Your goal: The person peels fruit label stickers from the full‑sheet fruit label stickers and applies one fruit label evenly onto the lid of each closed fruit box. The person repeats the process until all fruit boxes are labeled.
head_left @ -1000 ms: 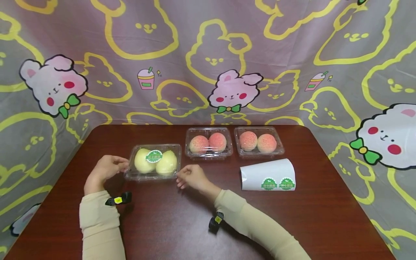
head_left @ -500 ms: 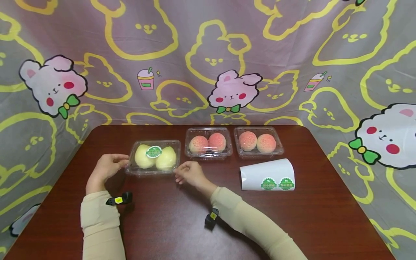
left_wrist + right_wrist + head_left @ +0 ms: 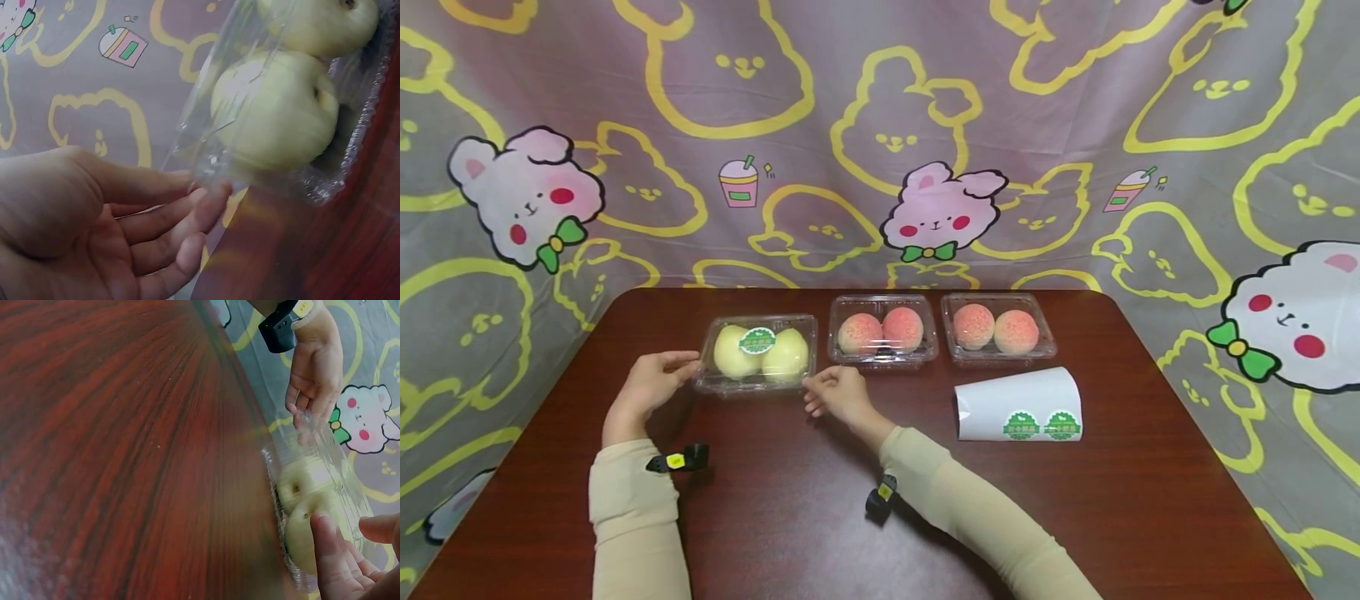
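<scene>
A clear plastic fruit box with two pale yellow-green fruits, like pears, inside stands at the left of the table; a round green-and-white label is on its lid. At its left side, thumb and fingertips of my left hand pinch the corner, also seen with the left hand in the left wrist view. My right hand pinches the near right corner. In the right wrist view, the right hand partly covers the box. The box's front edge looks slightly raised from the table.
Two more clear boxes, a middle one and a right one, each with two pink-red peaches, stand in line at the back. Before the right one lies a white curled sheet bearing green round labels. A patterned curtain hangs behind the table.
The box of yellow-green fruits has moved back, away from me, with both hands on it. It is now closer to level with the peach boxes, which have not moved.
</scene>
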### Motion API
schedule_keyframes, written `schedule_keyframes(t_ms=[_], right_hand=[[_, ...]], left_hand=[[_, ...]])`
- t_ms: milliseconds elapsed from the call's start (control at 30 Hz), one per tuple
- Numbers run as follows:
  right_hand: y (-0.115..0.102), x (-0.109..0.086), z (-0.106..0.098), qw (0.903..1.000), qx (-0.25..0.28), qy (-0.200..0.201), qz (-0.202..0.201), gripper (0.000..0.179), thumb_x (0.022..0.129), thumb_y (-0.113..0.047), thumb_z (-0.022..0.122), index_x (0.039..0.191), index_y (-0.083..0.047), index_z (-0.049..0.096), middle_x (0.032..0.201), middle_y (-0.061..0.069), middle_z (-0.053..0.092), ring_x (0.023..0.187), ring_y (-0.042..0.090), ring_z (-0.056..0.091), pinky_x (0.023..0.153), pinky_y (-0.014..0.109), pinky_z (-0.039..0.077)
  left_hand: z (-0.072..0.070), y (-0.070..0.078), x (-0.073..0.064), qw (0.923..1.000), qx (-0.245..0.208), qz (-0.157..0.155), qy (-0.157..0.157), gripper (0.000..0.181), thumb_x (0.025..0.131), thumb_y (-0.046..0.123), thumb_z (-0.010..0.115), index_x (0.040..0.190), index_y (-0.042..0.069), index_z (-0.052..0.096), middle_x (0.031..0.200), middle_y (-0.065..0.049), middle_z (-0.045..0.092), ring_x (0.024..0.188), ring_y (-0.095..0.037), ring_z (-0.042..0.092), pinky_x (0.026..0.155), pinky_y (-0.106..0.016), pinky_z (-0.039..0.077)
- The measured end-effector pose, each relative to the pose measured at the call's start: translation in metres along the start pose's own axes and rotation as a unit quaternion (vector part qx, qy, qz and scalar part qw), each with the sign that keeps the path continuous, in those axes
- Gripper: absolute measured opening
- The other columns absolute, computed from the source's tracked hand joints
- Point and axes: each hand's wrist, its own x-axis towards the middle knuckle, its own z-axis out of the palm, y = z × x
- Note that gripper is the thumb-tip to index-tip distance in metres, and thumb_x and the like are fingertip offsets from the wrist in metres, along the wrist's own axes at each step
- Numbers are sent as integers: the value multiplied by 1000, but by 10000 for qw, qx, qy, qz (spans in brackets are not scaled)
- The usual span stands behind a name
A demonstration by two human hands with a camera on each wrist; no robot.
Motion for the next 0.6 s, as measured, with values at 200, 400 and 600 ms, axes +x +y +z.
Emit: schedule_keyframes(t_ms=[200,400,600], right_hand=[[1,0,0,10000,55,4,34,24,92,-9,63,98,14,64,91,36,68,48,6,58,52,24,57],[3,2,-1,10000,-1,19,39,25,91,-11,64,98,13,64,90,36,69,49,7,59,54,28,58],[4,4,1,10000,4,65,30,26,93,-13,63,97,13,64,89,35,69,47,6,58,52,27,57]], left_hand=[[-6,-4,-7,9986,-70,134,-510,44,96,18,58,130,-9,52,115,-27,67,101,-30,67,88,-46,54],[-8,-6,-8,9975,-131,76,-687,50,93,20,63,131,-9,51,115,-26,68,102,-28,67,92,-49,52],[-5,-5,-4,9990,-72,197,-395,49,94,21,62,132,-8,52,119,-28,66,104,-28,67,91,-45,53]])
